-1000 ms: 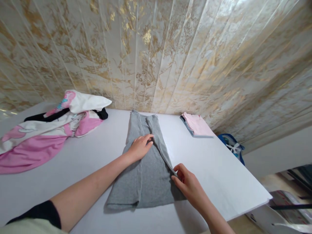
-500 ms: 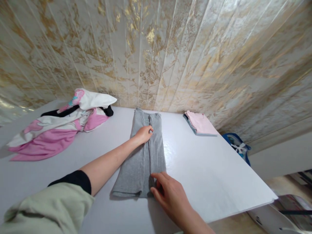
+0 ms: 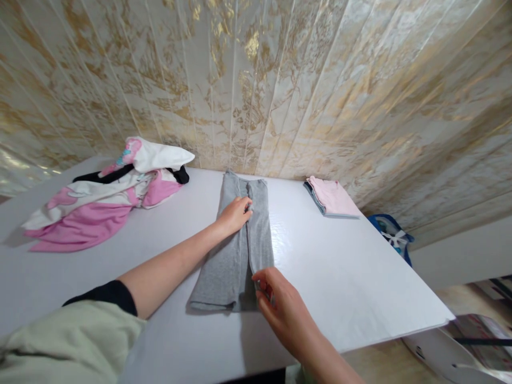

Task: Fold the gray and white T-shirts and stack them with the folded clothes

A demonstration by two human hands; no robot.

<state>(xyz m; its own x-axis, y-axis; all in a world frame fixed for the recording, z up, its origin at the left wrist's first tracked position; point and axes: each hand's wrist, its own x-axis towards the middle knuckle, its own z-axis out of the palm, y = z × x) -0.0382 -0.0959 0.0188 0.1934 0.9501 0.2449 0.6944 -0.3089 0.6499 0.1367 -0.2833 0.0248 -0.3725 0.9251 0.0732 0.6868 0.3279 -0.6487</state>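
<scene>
The grey garment (image 3: 218,274) is laid from near the far edge of the tabletop (image 3: 340,266) toward its near edge. Its folded flap (image 3: 261,234) is pinched in the nearly closed right hand (image 3: 286,306); it is touched by the curled left hand (image 3: 233,217), whose grip cannot be told

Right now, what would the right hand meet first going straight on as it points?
The folded grey fabric garment, directly at the right hand; beyond that, probably the left wrist, though depth is unclear.
</scene>
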